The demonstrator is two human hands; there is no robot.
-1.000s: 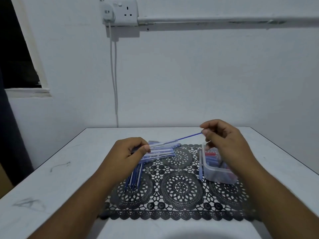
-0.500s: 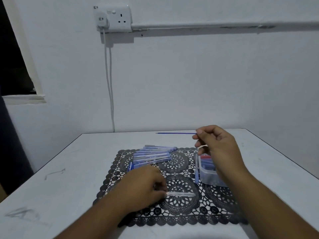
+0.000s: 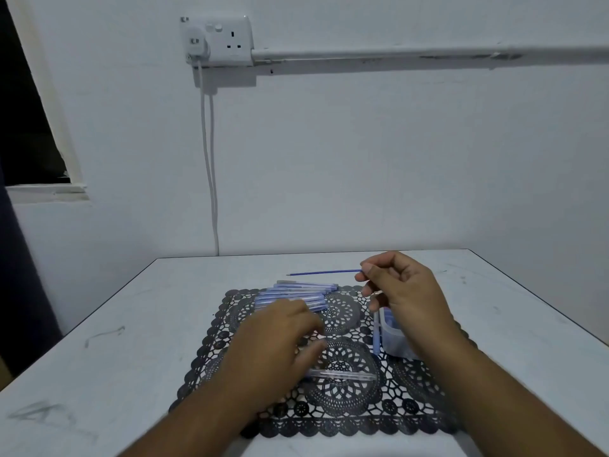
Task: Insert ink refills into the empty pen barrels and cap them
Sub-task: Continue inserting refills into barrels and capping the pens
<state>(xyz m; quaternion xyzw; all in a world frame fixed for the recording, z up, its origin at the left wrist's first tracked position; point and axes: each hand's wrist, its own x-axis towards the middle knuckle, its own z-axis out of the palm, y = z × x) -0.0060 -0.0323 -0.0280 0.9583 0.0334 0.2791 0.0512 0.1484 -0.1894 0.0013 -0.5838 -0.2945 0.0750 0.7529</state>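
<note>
Where a second ago both hands held one pen between them, barrel in the left and refill in the right, the two parts are now apart. The thin blue ink refill (image 3: 324, 273) is pinched at one end by the right hand (image 3: 400, 288), held level above the far edge of the black lace placemat (image 3: 342, 420). The clear plastic pen barrel (image 3: 342, 375) lies alone on the mat's near middle. The left hand (image 3: 280, 341) has let it go and hovers just behind it, fingers loosely spread, gripping nothing. A pile of blue pens (image 3: 296, 293) sits at the mat's far left corner; a small clear plastic tub (image 3: 393, 339) sits by its right edge, a single blue pen (image 3: 376, 334) beside it. Judgement: this refill looks withdrawn rather than inserted, so the barrel remains empty and uncapped.
</note>
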